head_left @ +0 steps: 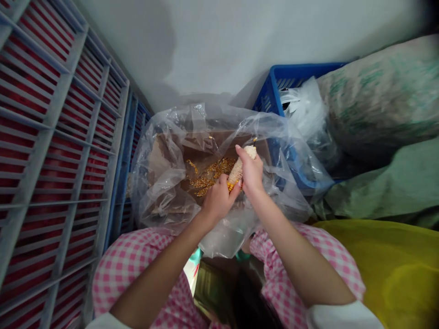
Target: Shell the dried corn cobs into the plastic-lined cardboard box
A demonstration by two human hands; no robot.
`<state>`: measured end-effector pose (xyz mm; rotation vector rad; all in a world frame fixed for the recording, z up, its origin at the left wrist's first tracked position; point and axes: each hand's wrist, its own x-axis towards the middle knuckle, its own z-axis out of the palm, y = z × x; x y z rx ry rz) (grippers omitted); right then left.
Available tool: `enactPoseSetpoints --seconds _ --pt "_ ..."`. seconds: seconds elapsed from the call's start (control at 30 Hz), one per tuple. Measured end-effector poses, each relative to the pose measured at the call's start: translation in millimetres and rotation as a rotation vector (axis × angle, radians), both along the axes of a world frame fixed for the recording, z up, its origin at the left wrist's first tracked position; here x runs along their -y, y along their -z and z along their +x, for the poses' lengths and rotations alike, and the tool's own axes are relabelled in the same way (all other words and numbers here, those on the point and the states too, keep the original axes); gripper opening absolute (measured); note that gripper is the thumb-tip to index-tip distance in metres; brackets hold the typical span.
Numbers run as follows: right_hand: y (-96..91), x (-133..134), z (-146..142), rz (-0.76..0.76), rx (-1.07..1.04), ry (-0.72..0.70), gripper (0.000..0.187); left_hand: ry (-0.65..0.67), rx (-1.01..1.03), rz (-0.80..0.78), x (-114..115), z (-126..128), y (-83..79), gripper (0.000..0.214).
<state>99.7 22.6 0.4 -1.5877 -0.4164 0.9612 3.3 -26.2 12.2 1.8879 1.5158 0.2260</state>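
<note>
A mostly bare corn cob [236, 173] is tilted between my two hands, with yellow kernels left near its lower end. My right hand [251, 171] wraps round the upper part, thumb along the cob. At the lower end my left hand [219, 196] grips it, thumb and fingers against the yellow kernels. Beneath the hands, loose corn kernels [209, 178] lie on the bottom of a cardboard box [164, 157]. Clear plastic sheeting [154, 123] lines this box and hangs over its rim. A few kernels cling to the plastic.
Stacked slatted crates [55, 114] with red contents rise close on the left. To the right stand a blue plastic basket [274, 91] holding plastic bags and a large stuffed sack [384, 91]. Yellow fabric or mesh [387, 260] lies at lower right. A white wall [219, 50] is behind.
</note>
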Motion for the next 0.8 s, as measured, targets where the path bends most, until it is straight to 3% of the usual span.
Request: enactPoseSetpoints --seconds 0.2,0.37,0.47,0.57,0.7,0.8 --pt "12.7 1.7 0.1 -0.016 0.008 0.007 0.038 -0.003 0.001 -0.017 1.1 1.9 9.3 0.037" --pt "13.6 0.7 0.6 -0.015 -0.055 0.046 0.037 -0.086 0.064 -0.002 1.0 0.1 12.3 0.038" --pt "5.6 -1.0 2.7 0.012 -0.053 0.029 0.036 -0.103 0.203 -0.022 -2.0 -2.2 11.3 0.04" --pt "-8.6 -0.8 7.5 -0.004 -0.099 -0.084 0.036 -0.114 0.3 -0.077 -7.9 -2.9 11.2 0.045" --pt "-26.6 2.0 14.1 -0.064 -0.2 -0.275 0.038 -0.266 0.461 -0.172 -17.2 -3.0 11.1 0.045" --pt "-29.7 2.3 16.2 -0.005 -0.15 -0.227 0.035 -0.368 0.607 -0.325 -21.7 -5.4 6.6 0.059"
